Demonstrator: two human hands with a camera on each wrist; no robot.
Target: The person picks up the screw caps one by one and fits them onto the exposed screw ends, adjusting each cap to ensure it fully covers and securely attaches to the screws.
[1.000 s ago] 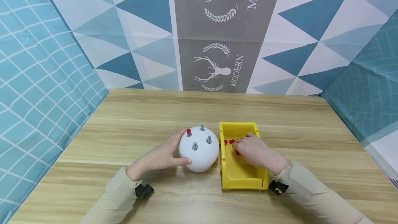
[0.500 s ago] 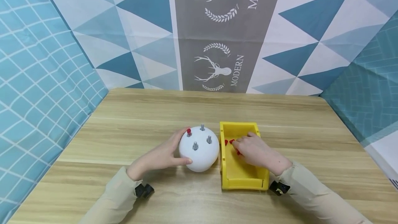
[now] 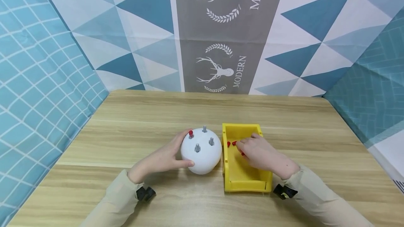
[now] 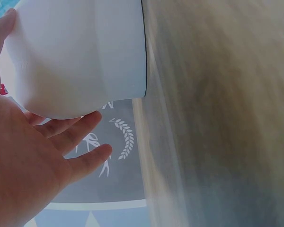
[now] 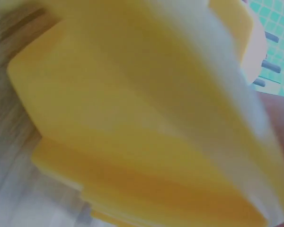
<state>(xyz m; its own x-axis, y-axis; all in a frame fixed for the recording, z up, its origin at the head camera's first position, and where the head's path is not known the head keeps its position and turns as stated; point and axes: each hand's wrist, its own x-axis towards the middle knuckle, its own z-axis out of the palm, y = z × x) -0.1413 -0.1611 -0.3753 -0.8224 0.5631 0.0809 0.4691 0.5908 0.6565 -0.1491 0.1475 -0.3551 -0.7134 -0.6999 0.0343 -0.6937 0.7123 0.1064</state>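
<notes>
A white rounded dome (image 3: 204, 162) rests on the table, with several upright metal bolts (image 3: 197, 148) on top. One bolt, at the far left, carries a small red cap (image 3: 190, 133). My left hand (image 3: 168, 157) holds the dome from its left side, thumb at the front and fingers behind; in the left wrist view the hand (image 4: 33, 165) cups the white wall (image 4: 80, 56). Inside the yellow bin (image 3: 247, 185), my right hand (image 3: 257, 151) reaches down among small red caps (image 3: 234, 143). Its fingertips are hidden, so whether they pinch a cap cannot be seen.
The bin stands just right of the dome, its wall (image 5: 109, 94) filling much of the right wrist view. Beneath both is a wooden table (image 3: 151, 111). A patterned cloth (image 3: 214, 31) hangs behind the far edge, with blue cloth at the sides.
My right hand's fingers shift slightly among the red caps in the bin, and the caps beside them move a little. My left hand and the dome stay in place.
</notes>
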